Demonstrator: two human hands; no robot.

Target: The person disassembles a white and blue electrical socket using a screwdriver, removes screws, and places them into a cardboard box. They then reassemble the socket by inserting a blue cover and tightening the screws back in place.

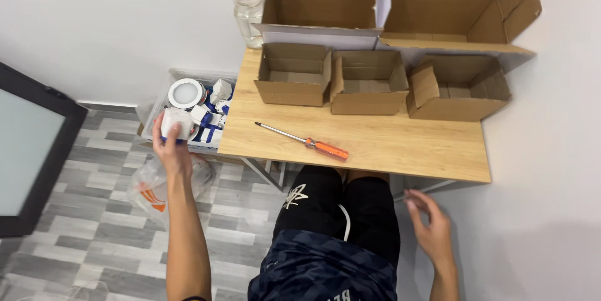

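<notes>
My left hand grasps one white box at nine o'clock; right hand released; three small cartons, one screwdriver

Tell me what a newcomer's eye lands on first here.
Most likely the orange-handled screwdriver, lying alone on the wooden table in front of three small open cardboard boxes. Next, the left hand at the table's left, gripping a white round fitting over a clear bin of similar parts. The right hand hangs empty below the table's right edge.
</notes>
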